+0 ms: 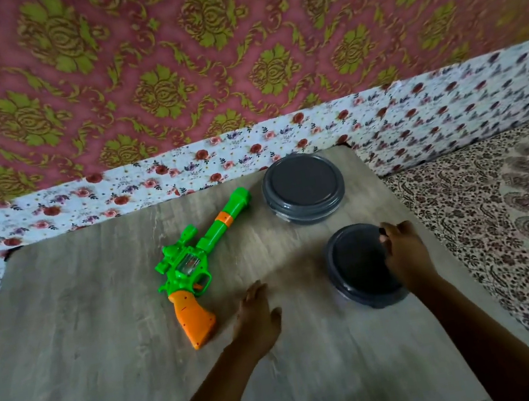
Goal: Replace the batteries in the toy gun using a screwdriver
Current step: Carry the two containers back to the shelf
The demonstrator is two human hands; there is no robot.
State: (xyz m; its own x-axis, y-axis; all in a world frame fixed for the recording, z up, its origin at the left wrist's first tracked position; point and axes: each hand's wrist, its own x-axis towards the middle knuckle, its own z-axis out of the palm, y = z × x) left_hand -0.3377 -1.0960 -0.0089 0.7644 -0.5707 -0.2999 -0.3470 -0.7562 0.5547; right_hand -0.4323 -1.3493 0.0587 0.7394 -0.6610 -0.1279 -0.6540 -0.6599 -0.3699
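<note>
Green toy gun (196,263) lies just left of the left hand (257,319)

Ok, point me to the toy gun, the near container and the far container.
toy gun (186,268): head view, on the green body by the clear window.
near container (357,260): head view, on the dark lid.
far container (303,182): head view, at the lid's centre.

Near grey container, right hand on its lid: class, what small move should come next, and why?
Probably lift the lid off the near container. The right hand grips its edge, no screwdriver or batteries are in sight, and the toy gun lies untouched on the table.
</note>
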